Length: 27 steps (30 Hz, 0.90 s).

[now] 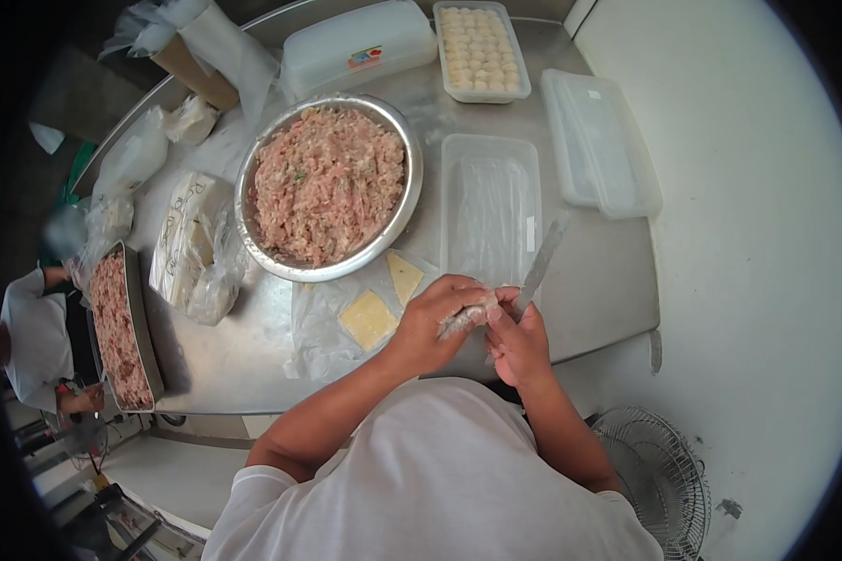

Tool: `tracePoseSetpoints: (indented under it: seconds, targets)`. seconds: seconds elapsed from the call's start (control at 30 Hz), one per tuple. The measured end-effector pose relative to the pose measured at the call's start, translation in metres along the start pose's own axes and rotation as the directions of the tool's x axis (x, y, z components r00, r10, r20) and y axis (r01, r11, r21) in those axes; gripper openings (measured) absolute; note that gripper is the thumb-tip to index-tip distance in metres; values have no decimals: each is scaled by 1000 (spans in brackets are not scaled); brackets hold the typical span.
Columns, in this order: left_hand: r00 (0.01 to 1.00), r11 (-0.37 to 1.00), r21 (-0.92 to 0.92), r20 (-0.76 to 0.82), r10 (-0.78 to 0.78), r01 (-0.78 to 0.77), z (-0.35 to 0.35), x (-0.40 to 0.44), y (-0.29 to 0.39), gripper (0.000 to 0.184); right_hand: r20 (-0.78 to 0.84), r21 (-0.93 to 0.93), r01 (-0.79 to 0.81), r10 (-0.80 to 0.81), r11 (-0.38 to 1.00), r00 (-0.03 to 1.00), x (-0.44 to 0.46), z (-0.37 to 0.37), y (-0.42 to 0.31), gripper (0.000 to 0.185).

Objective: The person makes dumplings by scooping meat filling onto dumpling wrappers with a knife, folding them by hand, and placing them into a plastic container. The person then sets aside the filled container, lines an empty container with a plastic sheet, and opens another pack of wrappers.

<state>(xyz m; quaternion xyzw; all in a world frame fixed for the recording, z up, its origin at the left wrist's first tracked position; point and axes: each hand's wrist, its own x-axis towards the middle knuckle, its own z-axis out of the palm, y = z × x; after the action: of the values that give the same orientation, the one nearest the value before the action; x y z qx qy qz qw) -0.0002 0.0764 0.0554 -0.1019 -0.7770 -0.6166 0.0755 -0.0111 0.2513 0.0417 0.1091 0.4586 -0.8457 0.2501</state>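
My left hand is closed around a dumpling, whose pale, meaty surface shows between the fingers. Fingers of my right hand meet it from the other side while also gripping a flat metal spatula, its blade pointing up and away. Left of my hands, a yellow square wrapper and a partly covered wrapper lie on a plastic sheet. Behind them stands a large metal bowl heaped with minced meat. Beyond my hands lies a clear plastic container.
A container of dumplings stands at the back, beside a closed plastic box. Plastic lids lie near the wall. Bagged packages and a meat-filled metal tray sit left; another person is beyond. A wire fan stands below right.
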Motion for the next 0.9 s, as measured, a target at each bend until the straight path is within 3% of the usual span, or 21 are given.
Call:
tracePoseSetpoints:
  seconds: [0.17,0.23,0.27,0.33,0.5,0.57,0.67,0.7,0.77,0.8,0.87,0.9]
  targets:
    - [981,993,62,174,89,-101,-6,9,-11,36,20,-74,-70,72,995,997,2,-23,-10,19]
    - [964,980,190,264,-1,-51,-17,22,-23,36,-114,-543,109,-202,833,973,2,-33,-14,21]
    - [960,957,287,277,-35,-48,-23,31,-26,29,-118,-541,107,-201,834,972,4,-40,-18,21]
    - [935,942,324,353,-31,-91,-28,41,-42,26,-199,-813,120,-465,570,863,13,-57,-26,25]
    - [841,906,402,530,-108,-137,-12,43,-42,21,-246,-867,23,-468,499,849,29,-78,-20,27]
    - [723,830,546,619,-308,-113,-4,45,-36,31,-238,-874,28,-477,485,846,33,-88,-8,27]
    - [672,753,621,655,-346,-219,5,43,-34,42,-186,-880,102,-534,463,825,35,-92,2,26]
    - [672,753,622,655,-347,-217,7,39,-39,42,-175,-889,76,-489,451,855,33,-92,2,26]
    - [757,560,711,619,-209,-426,11,34,-52,24,-165,-899,53,-449,435,878,32,-91,1,27]
    - [757,560,709,620,-205,-428,12,37,-51,24,-148,-916,46,-442,398,885,31,-91,2,28]
    - [664,507,739,651,-367,-445,12,45,-51,33,-130,-933,39,-435,358,891,30,-89,6,29]
    - [666,507,739,650,-366,-443,11,48,-48,33,-141,-928,37,-440,372,887,31,-90,9,30]
